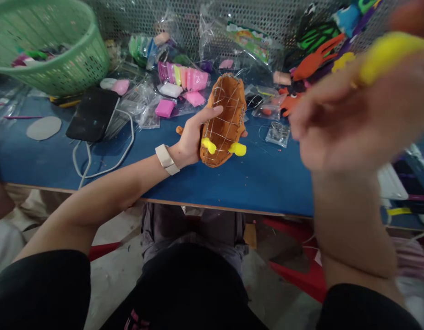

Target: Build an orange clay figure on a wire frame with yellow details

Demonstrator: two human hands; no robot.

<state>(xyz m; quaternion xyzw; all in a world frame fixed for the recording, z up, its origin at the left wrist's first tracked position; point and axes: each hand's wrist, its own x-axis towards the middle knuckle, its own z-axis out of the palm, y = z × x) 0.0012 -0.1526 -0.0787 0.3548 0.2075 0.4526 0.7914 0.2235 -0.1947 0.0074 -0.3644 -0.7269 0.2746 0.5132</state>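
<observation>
An orange-brown, boat-shaped clay piece (225, 119) with a wire grid over its hollow is held above the blue table. My left hand (191, 135) is wrapped round its left side, thumb over the rim. Two yellow clay lumps (238, 149) sit at its near end. My right hand (363, 110) is raised at the right, blurred by motion, well apart from the orange-brown piece. A blurred yellow lump (390, 52) shows at the fingers of my right hand; the exact grip is smeared.
On the blue table (267, 183) stands a green basket (91, 55) at the back left, beside a black phone-like device (93, 114) with a white cable. Pink clay packs (164, 108) and plastic bags lie behind. Orange clay figures (313, 62) are at the back right.
</observation>
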